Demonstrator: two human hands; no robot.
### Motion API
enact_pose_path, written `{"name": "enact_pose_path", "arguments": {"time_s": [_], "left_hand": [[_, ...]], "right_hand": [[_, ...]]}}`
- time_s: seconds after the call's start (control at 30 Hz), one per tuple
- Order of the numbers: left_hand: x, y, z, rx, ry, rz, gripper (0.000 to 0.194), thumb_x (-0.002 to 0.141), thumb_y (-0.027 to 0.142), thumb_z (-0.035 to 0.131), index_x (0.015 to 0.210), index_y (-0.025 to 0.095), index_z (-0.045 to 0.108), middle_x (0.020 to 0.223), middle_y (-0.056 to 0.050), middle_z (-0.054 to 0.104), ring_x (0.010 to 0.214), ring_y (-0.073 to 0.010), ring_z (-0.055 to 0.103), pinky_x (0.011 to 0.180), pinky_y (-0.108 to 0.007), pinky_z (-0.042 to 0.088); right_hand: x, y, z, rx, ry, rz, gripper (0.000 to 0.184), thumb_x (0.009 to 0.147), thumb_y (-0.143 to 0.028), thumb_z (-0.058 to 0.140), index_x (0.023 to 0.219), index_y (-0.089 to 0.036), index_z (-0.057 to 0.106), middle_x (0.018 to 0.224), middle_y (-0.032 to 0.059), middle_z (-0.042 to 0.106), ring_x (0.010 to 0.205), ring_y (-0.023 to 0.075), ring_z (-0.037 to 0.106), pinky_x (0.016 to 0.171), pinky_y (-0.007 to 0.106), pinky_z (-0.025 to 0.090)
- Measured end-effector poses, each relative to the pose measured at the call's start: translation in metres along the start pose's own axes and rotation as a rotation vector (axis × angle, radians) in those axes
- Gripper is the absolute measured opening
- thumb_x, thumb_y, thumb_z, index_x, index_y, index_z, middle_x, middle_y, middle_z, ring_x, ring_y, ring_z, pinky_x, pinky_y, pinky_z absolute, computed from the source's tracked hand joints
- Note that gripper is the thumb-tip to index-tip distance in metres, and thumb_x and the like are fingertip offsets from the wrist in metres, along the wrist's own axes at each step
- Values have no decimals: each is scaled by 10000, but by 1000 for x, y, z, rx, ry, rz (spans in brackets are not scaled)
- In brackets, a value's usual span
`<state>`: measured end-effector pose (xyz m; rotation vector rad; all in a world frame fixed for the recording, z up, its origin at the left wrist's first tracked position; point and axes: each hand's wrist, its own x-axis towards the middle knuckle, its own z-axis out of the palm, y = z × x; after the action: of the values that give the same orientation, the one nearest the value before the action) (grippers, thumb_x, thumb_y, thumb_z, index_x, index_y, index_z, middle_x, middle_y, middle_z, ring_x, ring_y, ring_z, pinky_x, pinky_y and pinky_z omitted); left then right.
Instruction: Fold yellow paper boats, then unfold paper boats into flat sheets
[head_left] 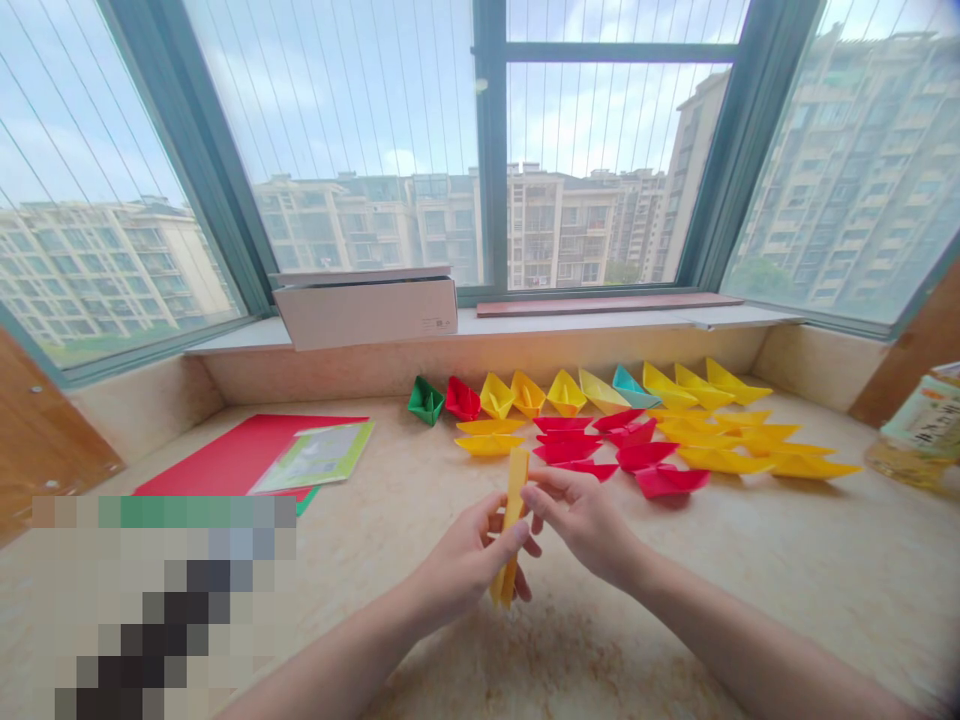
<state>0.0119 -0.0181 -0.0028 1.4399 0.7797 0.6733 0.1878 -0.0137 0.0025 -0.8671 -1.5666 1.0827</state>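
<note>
**Two hands holding a folded strip, head-worn view over a stone worktop.** The left hand (469, 560) grasps the lower half of a folded yellow paper strip (512, 530), with the thumb laid across its face and the fingers curled behind it. The right hand (581, 525) closes on the upper part from the opposite side, its thumb and forefinger pinching near the top end, though the fingers partly hide the exact contact. Neither hand is released. The strip stands nearly upright between them, slightly tilted and clear of the stone worktop (712, 570). This two-sided hold appears to keep its layers pressed together while it is off the surface.

Just beyond the strip lie flat folded pieces of yellow paper (489, 445) and red paper (568, 450), set in loose rows. Farther beyond it, a line of paper boats runs along the back of the worktop: a green paper boat (425, 400), a red paper boat (463, 398), yellow paper boats (679, 385) and a teal paper boat (634, 385). The grouping by colour suggests deliberate sorting. To the left of the strip, a green-edged booklet (315, 458) rests on a red paper sheet (225, 460). Well beyond the strip, a cardboard box (365, 312) stands on the window sill (600, 323). Far to its right stands a labelled plastic bottle (919, 440). A pixelated patch hides the lower left corner.
</note>
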Motion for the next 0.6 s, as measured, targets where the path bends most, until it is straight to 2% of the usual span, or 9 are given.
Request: {"name": "enact_pose_path", "arguments": {"time_s": [0.2,0.3,0.37,0.5,0.6], "left_hand": [[-2,-2,-1,-107,-19,31,446,946,550,478,1150,160,547,1071,-110,627,675,-190,701,615,-315,540],[-3,1,0,-163,39,29,496,972,554,396,1148,137,598,1080,-128,645,781,-227,694,709,-359,541],[-3,2,0,-122,100,48,511,985,534,367,1118,122,639,1064,-131,670,838,-231,670,748,-350,519],[0,0,-4,51,187,136,394,962,446,488,1087,125,680,1039,-107,705,857,-204,623,779,-304,475],[3,-2,-7,70,215,164,360,932,422,558,1093,125,682,998,-100,718,855,-207,626,759,-287,465]], "right_hand": [[2,3,-3,96,-20,-5,275,913,-406,621,1008,-172,731,779,28,699,599,123,604,534,233,498],[2,5,-4,100,27,13,257,925,-385,601,1012,-175,722,767,17,688,583,121,607,553,249,516],[2,6,-3,68,75,17,239,915,-367,612,1005,-171,715,783,20,689,607,123,611,579,255,524],[0,10,0,43,110,6,238,897,-350,624,1040,-169,682,798,25,695,630,129,598,594,260,522],[-1,13,2,38,98,3,238,898,-332,616,1070,-174,657,804,28,701,649,137,603,601,265,522]]}}
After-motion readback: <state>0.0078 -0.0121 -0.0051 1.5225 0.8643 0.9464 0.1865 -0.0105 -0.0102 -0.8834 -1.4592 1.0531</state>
